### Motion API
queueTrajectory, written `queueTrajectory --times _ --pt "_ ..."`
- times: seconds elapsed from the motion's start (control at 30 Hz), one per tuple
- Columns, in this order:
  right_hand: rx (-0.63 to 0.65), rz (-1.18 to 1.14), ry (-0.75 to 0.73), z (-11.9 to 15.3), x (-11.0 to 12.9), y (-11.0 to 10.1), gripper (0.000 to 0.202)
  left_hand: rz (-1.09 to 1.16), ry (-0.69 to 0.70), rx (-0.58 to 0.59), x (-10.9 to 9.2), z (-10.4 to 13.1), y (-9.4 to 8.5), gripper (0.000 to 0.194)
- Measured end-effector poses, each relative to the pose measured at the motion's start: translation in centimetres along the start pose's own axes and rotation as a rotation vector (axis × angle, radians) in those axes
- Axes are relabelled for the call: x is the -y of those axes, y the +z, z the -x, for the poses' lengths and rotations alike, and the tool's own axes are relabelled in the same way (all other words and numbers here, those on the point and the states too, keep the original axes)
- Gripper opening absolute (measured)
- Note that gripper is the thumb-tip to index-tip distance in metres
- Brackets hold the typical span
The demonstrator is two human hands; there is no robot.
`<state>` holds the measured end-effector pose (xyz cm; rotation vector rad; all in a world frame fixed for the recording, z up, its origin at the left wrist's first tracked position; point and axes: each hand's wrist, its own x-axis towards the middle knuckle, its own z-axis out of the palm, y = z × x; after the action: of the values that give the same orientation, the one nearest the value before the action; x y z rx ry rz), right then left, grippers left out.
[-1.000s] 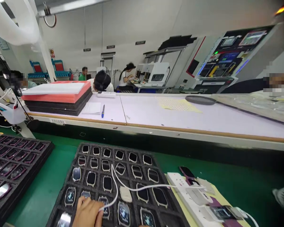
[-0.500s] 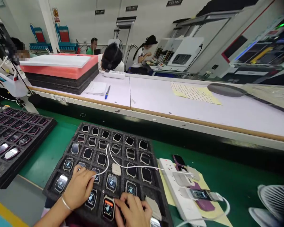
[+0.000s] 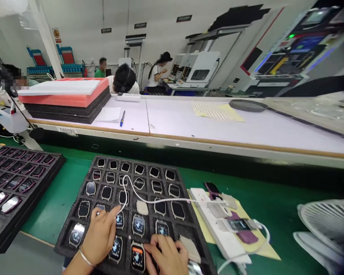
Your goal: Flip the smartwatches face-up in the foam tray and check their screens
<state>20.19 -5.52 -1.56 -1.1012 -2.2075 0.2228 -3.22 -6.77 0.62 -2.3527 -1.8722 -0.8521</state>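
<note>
A black foam tray (image 3: pixel 172 240) in front of me holds rows of square smartwatch cases without straps, some with lit screens. My left hand (image 3: pixel 100 233) is over the left part of the tray, fingers closed on a white cable (image 3: pixel 160 199) and close to a watch (image 3: pixel 101 208) partly hidden beneath them. At the near edge, my right hand (image 3: pixel 169 254) has its thumb and finger at the right side of a smartwatch (image 3: pixel 138 257) whose screen shows an orange band. A pale rounded-square piece (image 3: pixel 142 207) lies in one slot. Beige material (image 3: pixel 190 248) sits beside my right hand.
Right of the tray, a white power strip (image 3: pixel 206 214) carries plugged-in chargers and a small display meter (image 3: pixel 239 224). A white ribbed object (image 3: pixel 326 229) is farther right. Another watch tray (image 3: pixel 46 179) stands left. Beyond runs a white shelf (image 3: pixel 166 118) with stacked foam (image 3: pixel 74 101); people sit behind it.
My view has shifted, moving the background left and the tray lower. Both hands keep nearly the same places over the tray. A left-side watch screen that was lit now looks dark.
</note>
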Motion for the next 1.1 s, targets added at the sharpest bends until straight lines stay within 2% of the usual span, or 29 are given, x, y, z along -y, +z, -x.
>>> queueTrajectory --times 0.1,0.27,0.53,0.7,0.8,0.9,1.0,1.1 --pt "0.031 -0.008 0.023 -0.6 1.0 -0.7 0.018 -0.035 0.071 0.053 0.3 -0.2 -0.5 0.033" --pt "0.139 -0.038 0.098 -1.2 1.3 -1.1 0.017 -0.016 0.088 0.114 0.7 -0.9 -1.0 0.026" --pt "0.201 0.02 0.151 -1.2 1.6 -1.3 0.016 0.01 0.137 0.103 1.3 -1.1 -0.9 0.021" --pt "0.247 0.195 0.115 -1.5 2.7 -1.5 0.017 0.013 0.129 0.085 1.2 -0.9 -0.9 0.019" --pt "0.207 0.287 0.071 -1.7 3.4 -1.9 0.021 0.014 0.119 0.079 1.0 -0.5 -1.1 0.019" --pt "0.136 0.264 0.045 -2.4 3.2 -3.0 0.021 0.017 0.113 0.071 0.9 -0.1 -0.9 0.02" --pt "0.08 0.171 0.032 -4.1 1.7 -4.2 0.018 0.023 0.098 0.053 0.9 0.0 -0.7 0.021" --pt "0.03 0.122 0.025 -6.4 -0.4 -4.5 0.019 0.03 0.089 0.045 0.9 0.1 -0.6 0.021"
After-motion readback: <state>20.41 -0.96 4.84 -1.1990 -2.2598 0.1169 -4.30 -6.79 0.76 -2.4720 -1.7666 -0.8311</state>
